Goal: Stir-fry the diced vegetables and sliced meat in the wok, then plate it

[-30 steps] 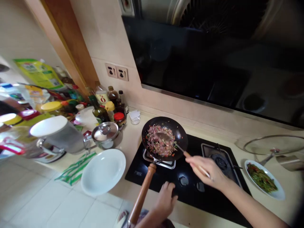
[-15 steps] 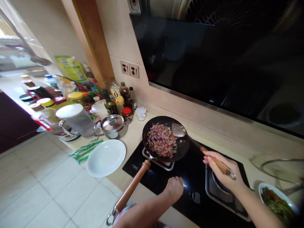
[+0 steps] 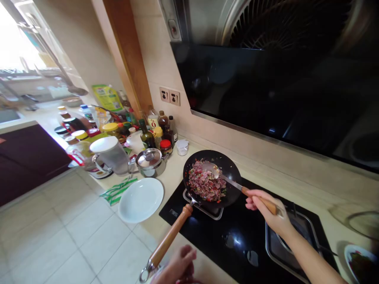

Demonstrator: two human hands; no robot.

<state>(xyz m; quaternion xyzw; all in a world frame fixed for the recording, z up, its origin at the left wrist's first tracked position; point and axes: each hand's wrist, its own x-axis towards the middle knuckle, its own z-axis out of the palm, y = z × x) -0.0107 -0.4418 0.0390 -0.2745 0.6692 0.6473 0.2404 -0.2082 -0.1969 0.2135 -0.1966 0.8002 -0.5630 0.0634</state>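
My right hand [image 3: 268, 211] is closed round the wooden handle of a metal spatula [image 3: 233, 182]. The spatula's blade rests in the chopped reddish meat mixture [image 3: 207, 185], flecked with red and green bits, in a dark wok [image 3: 233, 177]. The wok stands on the left burner of a black glass cooktop [image 3: 227, 225], its wooden handle pointing toward me at lower left. My left hand [image 3: 185, 260] is just right of that handle's end, apart from it, with fingers curled and nothing visible in them. Its lower part runs out of frame.
Left of the wok are a white plate [image 3: 141, 200], a green-striped cloth [image 3: 117, 191] and a lidded steel pot [image 3: 150, 161]. Bottles, jars and a pitcher [image 3: 111, 156] crowd the counter behind. A bowl [image 3: 359, 262] and a glass lid [image 3: 361, 223] lie at right. A dark range hood [image 3: 266, 94] overhangs.
The spatula blade has moved left from the wok's right side into the meat. My left hand has drawn back from over the cooktop toward the wok handle's end. The view has shifted slightly.
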